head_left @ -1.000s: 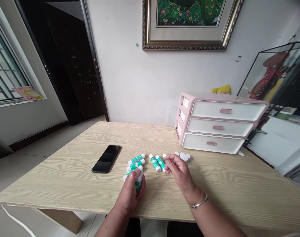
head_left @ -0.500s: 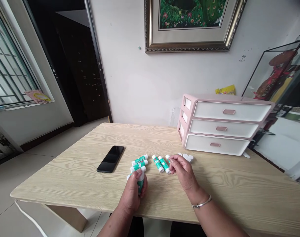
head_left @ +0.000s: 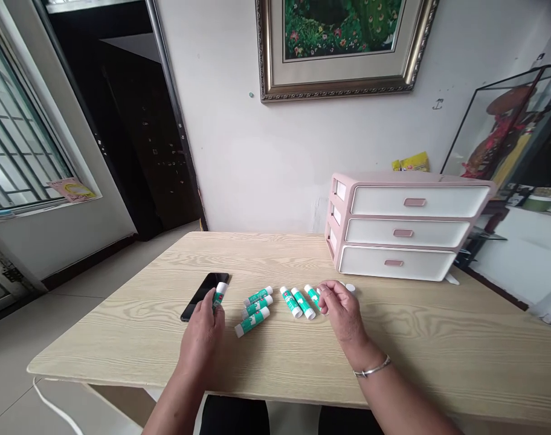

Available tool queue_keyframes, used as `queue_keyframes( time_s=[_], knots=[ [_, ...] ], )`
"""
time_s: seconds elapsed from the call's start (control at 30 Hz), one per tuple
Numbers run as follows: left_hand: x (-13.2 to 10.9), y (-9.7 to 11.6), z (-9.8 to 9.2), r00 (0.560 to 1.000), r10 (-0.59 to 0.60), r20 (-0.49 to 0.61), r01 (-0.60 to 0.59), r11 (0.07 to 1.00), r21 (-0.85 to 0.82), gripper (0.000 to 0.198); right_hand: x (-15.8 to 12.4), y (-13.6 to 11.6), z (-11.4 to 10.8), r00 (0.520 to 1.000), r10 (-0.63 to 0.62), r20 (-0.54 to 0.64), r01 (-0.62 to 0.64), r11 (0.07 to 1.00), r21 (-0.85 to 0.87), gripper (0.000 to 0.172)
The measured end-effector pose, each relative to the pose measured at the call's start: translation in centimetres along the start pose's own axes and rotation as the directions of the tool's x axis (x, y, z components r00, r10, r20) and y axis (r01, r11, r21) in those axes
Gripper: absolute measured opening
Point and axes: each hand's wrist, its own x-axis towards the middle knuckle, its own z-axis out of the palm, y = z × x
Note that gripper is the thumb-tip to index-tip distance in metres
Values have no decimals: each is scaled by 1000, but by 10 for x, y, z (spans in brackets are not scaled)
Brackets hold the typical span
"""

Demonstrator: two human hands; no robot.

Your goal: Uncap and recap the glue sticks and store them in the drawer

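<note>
My left hand (head_left: pixel 202 326) is closed around a green-and-white glue stick (head_left: pixel 219 294), its white end pointing up beside the black phone (head_left: pixel 205 291). Three glue sticks (head_left: pixel 252 322) lie in a slanted group to the right of that hand. Another three, among them a middle one (head_left: pixel 303 303), lie side by side near the table's centre. My right hand (head_left: pixel 341 311) is pinched over the rightmost of these, partly covering it; whether anything is between the fingertips is hidden. White round caps (head_left: pixel 350 287) show just behind the right hand, mostly blocked by it.
At the back right of the wooden table (head_left: pixel 135 338) stands a pink-and-white drawer unit (head_left: pixel 406 232) with a yellow packet (head_left: pixel 411 162) on top. A framed picture (head_left: pixel 343 93) hangs on the wall behind. The table's front edge runs close to my legs.
My left hand has moved left with a glue stick, from the left group to beside the phone, uncovering the nearest stick there. My right hand stays pinched near the right group. The view has shifted slightly.
</note>
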Motion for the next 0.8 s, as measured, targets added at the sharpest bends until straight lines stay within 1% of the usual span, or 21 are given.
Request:
queue_keyframes(
  time_s=[0.07, 0.17, 0.23, 0.3, 0.37, 0.4, 0.47, 0.53, 0.57, 0.67, 0.8],
  knots=[
    [2, -3, 6, 999, 42, 25, -46, 985, 165, 50, 4, 2, -4, 996, -14, -88, 13, 1000, -20, 33],
    [0, 1, 10, 992, 119, 48, -128, 939, 320, 50, 14, 7, -15, 972, -65, -226, 41, 993, -107, 34],
    [-1, 4, 11, 987, 148, 69, -163, 906, 391, 48, 21, 10, -27, 946, -104, -308, 39, 977, -208, 34],
    [-1, 4, 13, 982, 164, 92, -188, 879, 438, 47, 28, 13, -40, 919, -131, -371, 7, 948, -319, 35],
    [0, 3, 16, 978, 178, 109, -208, 860, 466, 45, 34, 12, -51, 902, -139, -409, -52, 905, -423, 34],
    [1, 1, 18, 977, 184, 112, -215, 854, 473, 45, 35, 11, -55, 903, -128, -411, -90, 878, -471, 32],
    [3, -2, 21, 977, 183, 112, -214, 848, 484, 43, 37, 6, -59, 922, -66, -381, -173, 810, -560, 26],
    [5, -5, 23, 979, 176, 104, -204, 846, 492, 42, 35, 0, -57, 952, 29, -306, -232, 721, -653, 23],
    [6, -6, 24, 980, 174, 99, -200, 844, 497, 40, 34, -3, -56, 963, 75, -260, -241, 674, -698, 23],
    [8, -11, 27, 978, 192, 82, -206, 832, 515, 37, 31, -5, -50, 977, 173, -128, -204, 550, -810, 25],
    [11, -20, 33, 973, 231, 27, -208, 812, 545, 35, 30, 4, -46, 974, 227, -21, -116, 414, -903, 25]
  ],
)
